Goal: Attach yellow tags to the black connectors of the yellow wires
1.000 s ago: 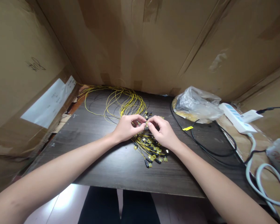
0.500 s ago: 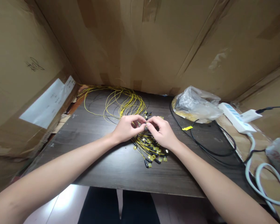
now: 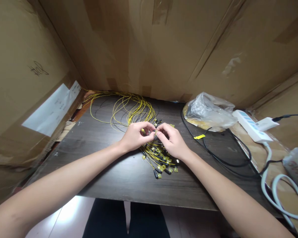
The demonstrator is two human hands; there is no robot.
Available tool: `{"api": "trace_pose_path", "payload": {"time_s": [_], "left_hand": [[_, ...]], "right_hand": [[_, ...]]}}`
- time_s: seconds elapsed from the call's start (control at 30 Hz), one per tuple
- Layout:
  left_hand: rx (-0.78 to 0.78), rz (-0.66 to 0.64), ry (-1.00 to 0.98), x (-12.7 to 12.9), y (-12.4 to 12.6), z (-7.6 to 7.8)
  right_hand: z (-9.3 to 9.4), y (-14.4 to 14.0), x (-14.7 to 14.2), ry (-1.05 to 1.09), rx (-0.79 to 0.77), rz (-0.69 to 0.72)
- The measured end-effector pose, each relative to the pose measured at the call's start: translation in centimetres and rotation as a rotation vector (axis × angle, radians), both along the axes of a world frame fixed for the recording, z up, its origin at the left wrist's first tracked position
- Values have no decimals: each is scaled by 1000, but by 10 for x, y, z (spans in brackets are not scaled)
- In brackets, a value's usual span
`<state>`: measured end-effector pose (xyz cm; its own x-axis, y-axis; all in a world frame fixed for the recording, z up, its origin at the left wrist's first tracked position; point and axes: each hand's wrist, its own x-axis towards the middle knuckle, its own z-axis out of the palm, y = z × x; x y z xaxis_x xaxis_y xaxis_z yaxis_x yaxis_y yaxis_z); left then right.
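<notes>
The bundle of thin yellow cables (image 3: 136,110) lies on the dark bench (image 3: 106,172), its loops spread toward the far edge and its ends gathered into a heap of small black and yellow connectors (image 3: 161,162) just under the hands. One small connector (image 3: 155,133) is pinched between the two hands above that heap. Compared with the views of half a second and a second ago, almost nothing is altered: the left hand (image 3: 135,135) and right hand (image 3: 172,140) are kept together at the same spot, and only a slight shift of the fingertips is seen, so the fine work on this one piece is judged to be in progress, not finished. The fingers of both hands are closed on the connector, thumb against forefinger.

The cables are glossy, wiry and springy, held in loose round coils. The bench shows a matt wood grain. Rough brown cardboard walls (image 3: 164,49) enclose it. To the right are seen a crinkled clear plastic bag (image 3: 211,110), a smooth black cord (image 3: 221,155), a hard white power strip (image 3: 250,127) and a small yellow tag (image 3: 200,136).
</notes>
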<state>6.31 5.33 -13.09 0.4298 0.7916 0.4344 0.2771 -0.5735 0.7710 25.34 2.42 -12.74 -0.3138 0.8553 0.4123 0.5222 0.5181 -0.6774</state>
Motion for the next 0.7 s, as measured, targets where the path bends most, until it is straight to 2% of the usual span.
{"api": "trace_pose_path", "payload": {"time_s": [0.27, 0.5, 0.7], "left_hand": [[7, -16, 4, 1, -1, 0], [-33, 10, 15, 0, 1, 1], [-17, -2, -4, 1, -1, 1]], "right_hand": [[-2, 0, -2, -58, -46, 4], [0, -1, -2, 23, -24, -10], [-3, 1, -1, -90, -9, -11]]}}
